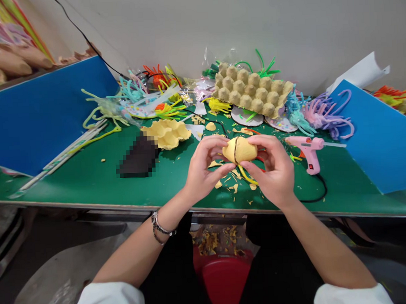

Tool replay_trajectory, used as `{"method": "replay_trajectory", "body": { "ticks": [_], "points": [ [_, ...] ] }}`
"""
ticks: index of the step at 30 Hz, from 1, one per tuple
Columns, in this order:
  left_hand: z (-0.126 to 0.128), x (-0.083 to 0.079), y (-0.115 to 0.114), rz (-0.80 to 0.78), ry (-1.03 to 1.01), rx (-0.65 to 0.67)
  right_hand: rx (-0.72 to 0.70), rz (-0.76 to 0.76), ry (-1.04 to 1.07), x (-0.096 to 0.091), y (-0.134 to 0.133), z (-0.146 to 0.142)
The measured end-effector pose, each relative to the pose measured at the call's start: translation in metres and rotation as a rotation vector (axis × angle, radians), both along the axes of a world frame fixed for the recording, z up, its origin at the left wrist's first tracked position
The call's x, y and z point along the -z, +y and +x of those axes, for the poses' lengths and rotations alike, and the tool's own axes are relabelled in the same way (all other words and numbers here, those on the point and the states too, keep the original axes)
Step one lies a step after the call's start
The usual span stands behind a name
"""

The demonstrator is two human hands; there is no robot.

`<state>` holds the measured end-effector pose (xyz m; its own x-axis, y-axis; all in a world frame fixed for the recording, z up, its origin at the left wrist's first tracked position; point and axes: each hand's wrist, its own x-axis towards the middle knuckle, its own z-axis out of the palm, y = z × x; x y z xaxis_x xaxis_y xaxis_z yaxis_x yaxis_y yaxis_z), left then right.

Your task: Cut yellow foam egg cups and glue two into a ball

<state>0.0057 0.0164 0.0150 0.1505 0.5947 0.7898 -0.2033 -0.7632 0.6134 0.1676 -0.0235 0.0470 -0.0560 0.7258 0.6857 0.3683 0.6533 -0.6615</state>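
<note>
Between my two hands is a yellow egg-carton cup pair point(245, 150), two cups set rim to rim with a dark seam between them. My left hand point(205, 165) pinches the left cup with thumb and fingers. On the other side, my right hand point(274, 167) grips the right cup the same way. Below it, a yellow pipe cleaner point(247, 176) curves over the table; whether it joins the cups I cannot tell. Torn yellow scraps point(234, 187) lie under my hands. A single yellow cup point(210, 126) rests farther back.
A pink glue gun point(309, 152) with a cord lies right of my hands. To the left sits a yellow carton piece point(166, 133) beside a blurred dark object point(139, 157). Behind are a grey egg tray point(254, 89) and pipe-cleaner bundles point(325, 111). Blue panels point(53, 113) flank the green table point(124, 191).
</note>
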Motion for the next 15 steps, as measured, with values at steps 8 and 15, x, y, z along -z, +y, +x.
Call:
{"method": "replay_trajectory", "body": {
  "ticks": [8, 15],
  "points": [
    [-0.0011, -0.0028, 0.0005, 0.06, 0.013, 0.014, -0.054, 0.02, 0.008, -0.001, -0.0004, 0.002],
    [-0.0007, -0.0064, -0.0021, 0.059, 0.011, 0.015, -0.098, 0.08, 0.028, 0.0017, 0.0001, 0.0052]
  ]
}}
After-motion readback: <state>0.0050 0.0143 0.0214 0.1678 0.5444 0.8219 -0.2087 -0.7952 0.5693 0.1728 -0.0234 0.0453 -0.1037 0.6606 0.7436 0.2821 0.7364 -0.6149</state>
